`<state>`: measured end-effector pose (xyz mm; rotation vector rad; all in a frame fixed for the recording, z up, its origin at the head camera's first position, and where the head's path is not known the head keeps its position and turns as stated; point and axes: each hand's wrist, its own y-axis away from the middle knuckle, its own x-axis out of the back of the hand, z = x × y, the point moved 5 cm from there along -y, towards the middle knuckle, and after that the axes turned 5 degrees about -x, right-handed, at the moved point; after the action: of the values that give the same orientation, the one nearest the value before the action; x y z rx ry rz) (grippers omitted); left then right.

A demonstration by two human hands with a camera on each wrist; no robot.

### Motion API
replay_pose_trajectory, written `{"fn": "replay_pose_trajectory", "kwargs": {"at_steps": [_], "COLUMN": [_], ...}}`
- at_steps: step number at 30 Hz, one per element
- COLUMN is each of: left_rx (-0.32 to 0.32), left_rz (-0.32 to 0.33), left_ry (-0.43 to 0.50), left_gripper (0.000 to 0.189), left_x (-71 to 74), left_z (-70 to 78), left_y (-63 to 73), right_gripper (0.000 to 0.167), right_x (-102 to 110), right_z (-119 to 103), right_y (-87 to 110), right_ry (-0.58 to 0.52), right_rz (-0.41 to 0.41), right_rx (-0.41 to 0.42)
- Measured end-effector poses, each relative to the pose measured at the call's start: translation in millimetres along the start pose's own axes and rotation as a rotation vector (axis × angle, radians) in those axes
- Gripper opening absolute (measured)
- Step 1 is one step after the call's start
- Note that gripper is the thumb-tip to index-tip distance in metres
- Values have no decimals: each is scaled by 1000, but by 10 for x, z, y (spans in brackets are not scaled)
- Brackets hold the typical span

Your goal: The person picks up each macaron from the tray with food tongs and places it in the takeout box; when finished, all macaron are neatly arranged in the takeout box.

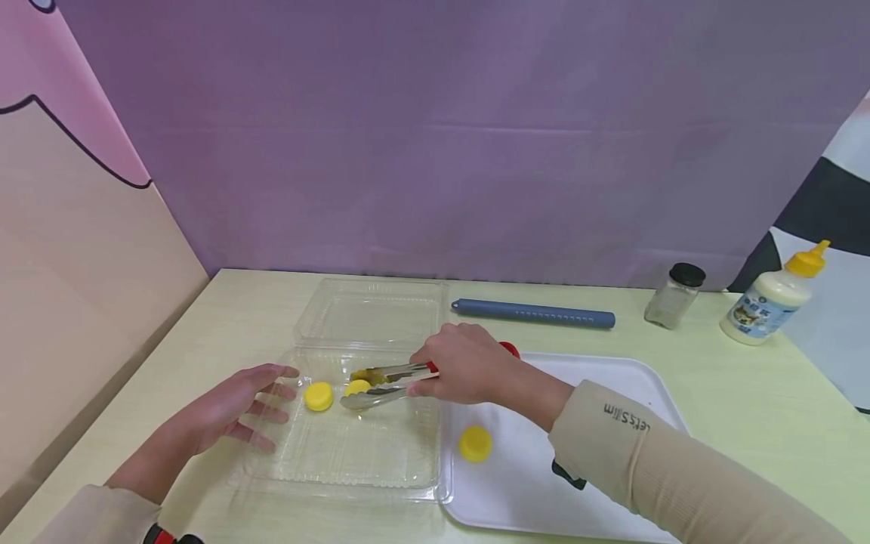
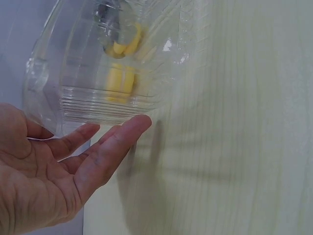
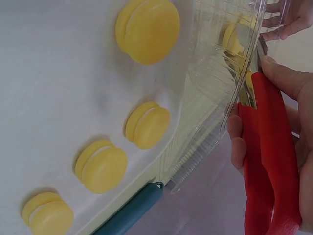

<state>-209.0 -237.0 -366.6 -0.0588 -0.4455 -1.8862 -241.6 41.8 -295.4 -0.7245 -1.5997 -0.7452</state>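
Observation:
My right hand [image 1: 469, 364] holds metal tongs [image 1: 384, 397] with red handles [image 3: 275, 152]. Their jaws stand apart around a yellow macaron [image 1: 357, 387] in a clear plastic clamshell box [image 1: 367, 461]; whether they bear on it cannot be told. To its left, a second macaron [image 1: 318, 396] lies in the same box. My left hand [image 1: 220, 408] is at the box's left wall, fingers extended and spread; the thumb [image 2: 117, 142] lies close to the ribbed wall in the left wrist view. On the white tray [image 1: 523, 499] sits another yellow macaron [image 1: 476, 443].
Several macarons [image 3: 146, 125] are on the tray in the right wrist view, partly hidden by my right arm in the head view. Behind lie the box's raised lid [image 1: 374, 313] and a blue rod [image 1: 533, 313]. A black-capped jar [image 1: 673, 296] and yellow-topped bottle [image 1: 768, 302] stand back right.

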Motion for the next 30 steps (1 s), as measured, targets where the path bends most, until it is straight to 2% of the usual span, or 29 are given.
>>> {"fn": "replay_pose_trajectory", "kwargs": {"at_steps": [9,18,26,30], "left_rx": [0,3,8,4], "left_rz": [-3,-7,-7,-12], "left_ry": [0,-1,-7,-3], "left_gripper": [54,53,53,53], "left_x": [1,0,-2,1], "left_z": [3,8,8,4], "left_y": [-3,-10,-8,-1], "right_gripper": [43,49,53,57], "right_x": [41,200,326,391], "right_z": [30,73,215,294], "right_y": [25,137,319,451], "right_ry": [-11,-33,-101,-115], "right_rz": [11,60,115,125], "right_rx": [-9,8,29,12]}}
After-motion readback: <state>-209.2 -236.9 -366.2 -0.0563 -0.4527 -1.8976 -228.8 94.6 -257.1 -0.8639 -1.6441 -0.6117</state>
